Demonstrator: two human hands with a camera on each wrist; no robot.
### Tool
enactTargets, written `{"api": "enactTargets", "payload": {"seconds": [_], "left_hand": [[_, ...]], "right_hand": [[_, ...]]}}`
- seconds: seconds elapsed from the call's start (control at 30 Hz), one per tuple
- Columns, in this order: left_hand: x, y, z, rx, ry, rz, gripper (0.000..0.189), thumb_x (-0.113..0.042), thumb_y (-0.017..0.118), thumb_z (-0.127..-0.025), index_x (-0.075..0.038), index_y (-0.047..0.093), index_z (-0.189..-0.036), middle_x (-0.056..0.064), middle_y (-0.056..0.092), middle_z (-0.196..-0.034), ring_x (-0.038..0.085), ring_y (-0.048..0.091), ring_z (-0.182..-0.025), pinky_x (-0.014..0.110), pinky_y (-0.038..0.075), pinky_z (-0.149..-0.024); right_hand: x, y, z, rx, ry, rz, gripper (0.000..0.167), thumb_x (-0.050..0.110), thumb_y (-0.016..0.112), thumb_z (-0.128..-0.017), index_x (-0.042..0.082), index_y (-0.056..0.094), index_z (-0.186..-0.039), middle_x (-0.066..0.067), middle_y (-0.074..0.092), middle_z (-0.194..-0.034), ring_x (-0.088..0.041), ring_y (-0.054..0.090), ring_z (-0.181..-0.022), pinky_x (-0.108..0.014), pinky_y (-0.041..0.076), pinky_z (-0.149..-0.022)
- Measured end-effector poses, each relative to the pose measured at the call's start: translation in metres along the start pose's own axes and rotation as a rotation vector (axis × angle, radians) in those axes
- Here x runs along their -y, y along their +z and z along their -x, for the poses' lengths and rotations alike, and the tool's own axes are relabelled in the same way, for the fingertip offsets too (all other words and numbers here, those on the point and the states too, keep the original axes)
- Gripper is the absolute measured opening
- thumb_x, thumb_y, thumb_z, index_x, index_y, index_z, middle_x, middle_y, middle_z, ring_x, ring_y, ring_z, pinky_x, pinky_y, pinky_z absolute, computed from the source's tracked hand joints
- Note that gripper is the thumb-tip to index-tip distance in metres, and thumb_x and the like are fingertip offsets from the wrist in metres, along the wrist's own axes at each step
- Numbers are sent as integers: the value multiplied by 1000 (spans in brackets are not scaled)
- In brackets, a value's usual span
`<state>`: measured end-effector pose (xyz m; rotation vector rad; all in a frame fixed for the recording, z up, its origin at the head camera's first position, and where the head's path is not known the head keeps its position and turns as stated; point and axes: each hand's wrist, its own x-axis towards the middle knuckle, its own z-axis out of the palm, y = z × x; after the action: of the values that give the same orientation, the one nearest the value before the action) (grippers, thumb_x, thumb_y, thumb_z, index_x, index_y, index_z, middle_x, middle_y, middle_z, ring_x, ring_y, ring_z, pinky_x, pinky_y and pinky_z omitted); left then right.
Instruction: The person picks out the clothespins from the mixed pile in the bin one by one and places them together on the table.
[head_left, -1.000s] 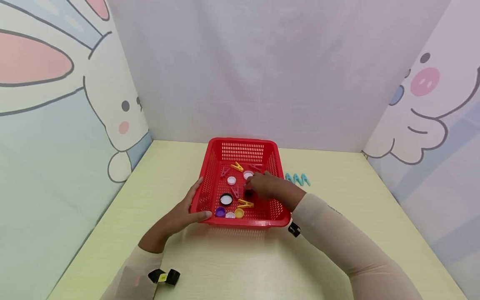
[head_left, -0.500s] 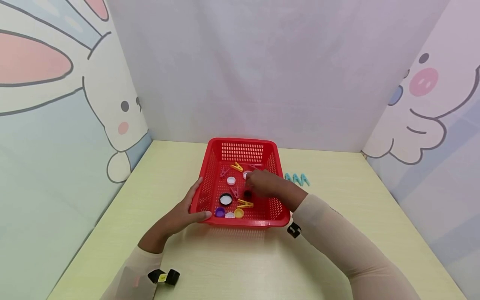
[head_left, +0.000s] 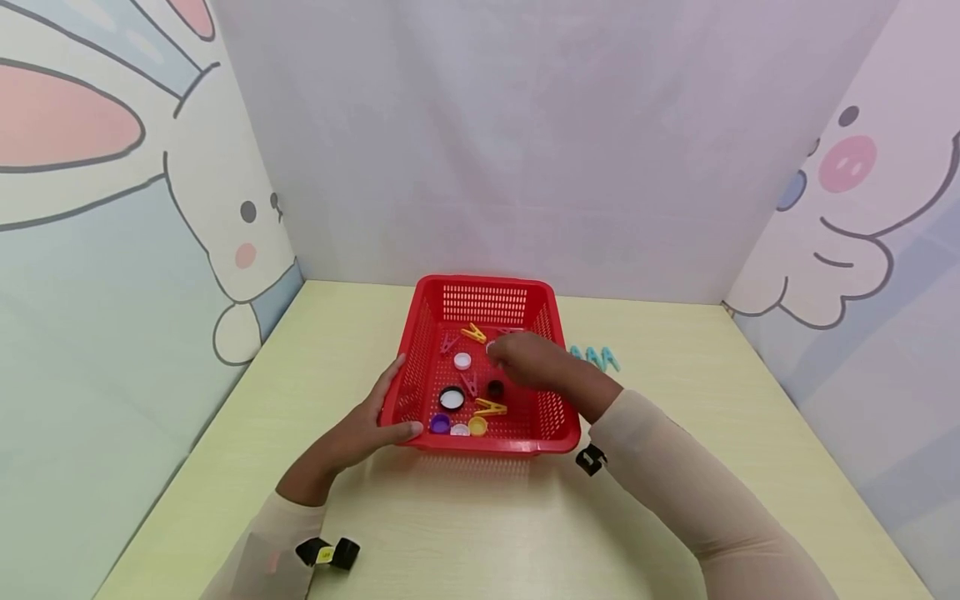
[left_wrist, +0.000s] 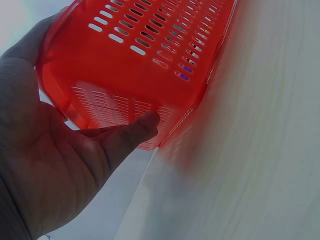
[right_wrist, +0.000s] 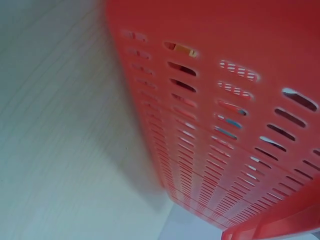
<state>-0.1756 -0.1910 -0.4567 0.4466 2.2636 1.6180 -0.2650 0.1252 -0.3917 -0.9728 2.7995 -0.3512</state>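
Note:
A red plastic basket [head_left: 495, 447] stands on the table. My left hand [head_left: 360, 433] grips its near left corner, thumb over the front rim and fingers along the left side. Inside the basket hovers my right hand [head_left: 528, 361], fingers bent down over a pale cap [head_left: 491, 348] that it partly covers; I cannot tell whether its hidden fingertips hold anything. Just below that hand sits a small black cap [head_left: 496, 388]. Around it lie a white cap [head_left: 462, 361], a black-rimmed lid [head_left: 452, 398], yellow clips [head_left: 491, 407] and dark pink clips [head_left: 469, 384]. Teal shows through the slots in both wrist views.
Purple [head_left: 440, 424], whitish [head_left: 460, 430] and yellow caps [head_left: 477, 427] line the basket's near edge. Three teal clips [head_left: 592, 358] lie in a row on the table [head_left: 675, 400], right of the basket. A pale curtain [head_left: 540, 150] hangs behind the table.
My right hand has shifted slightly away and up off the small black cap, which now shows fully. The left hand and basket stay where they were.

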Motion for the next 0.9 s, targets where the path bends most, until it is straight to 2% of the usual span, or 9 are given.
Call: {"api": "enactTargets", "payload": {"seconds": [0.1, 0.2, 0.33, 0.53, 0.77, 0.9], "left_hand": [[0, -1, 0, 3, 5, 6, 123, -36, 88, -89, -35, 1, -175, 20, 34, -169, 49, 39, -154, 48, 67, -97], [1, -1, -1, 5, 9, 6, 123, -36, 88, -89, -36, 0, -175, 20, 33, -169, 49, 39, -154, 48, 67, -97], [2, -1, -1, 6, 13, 7, 123, -36, 88, -89, -36, 0, -175, 20, 33, -169, 49, 39, -154, 48, 67, -97], [3, -2, -2, 8, 9, 8, 123, -36, 88, -89, -36, 0, -175, 20, 33, -169, 49, 39, -154, 48, 67, -97], [2, -3, -3, 9, 11, 8, 123, -35, 88, -89, -35, 1, -176, 20, 33, -169, 49, 39, -154, 49, 67, -97], [3, -4, -3, 12, 14, 14, 123, -35, 88, -89, -35, 1, -176, 20, 33, -170, 50, 39, -155, 49, 67, -97]], "right_hand": [[-1, -1, 3, -16, -15, -34, 39, 14, 85, -95, 13, 78, -132, -7, 78, -129, -24, 73, -117, -45, 65, -103], [-1, -3, 6, -36, -33, -36, 48, 11, 84, -95, 12, 74, -142, -10, 71, -135, -25, 71, -120, -42, 66, -100], [0, -7, 9, -50, -31, -16, 44, 10, 85, -94, 9, 77, -137, -11, 64, -137, -25, 70, -120, -38, 68, -94], [3, -11, 12, -48, 14, -14, 42, 13, 89, -90, 10, 79, -131, -9, 72, -135, -28, 73, -122, -44, 67, -99], [6, -14, 14, -57, 50, 36, 49, 14, 94, -82, 11, 80, -129, -7, 72, -125, -21, 70, -106, -39, 68, -91], [5, -14, 13, -50, 65, 75, 50, 16, 97, -79, 11, 78, -125, -6, 69, -123, -19, 67, -105, -39, 68, -90]]}}
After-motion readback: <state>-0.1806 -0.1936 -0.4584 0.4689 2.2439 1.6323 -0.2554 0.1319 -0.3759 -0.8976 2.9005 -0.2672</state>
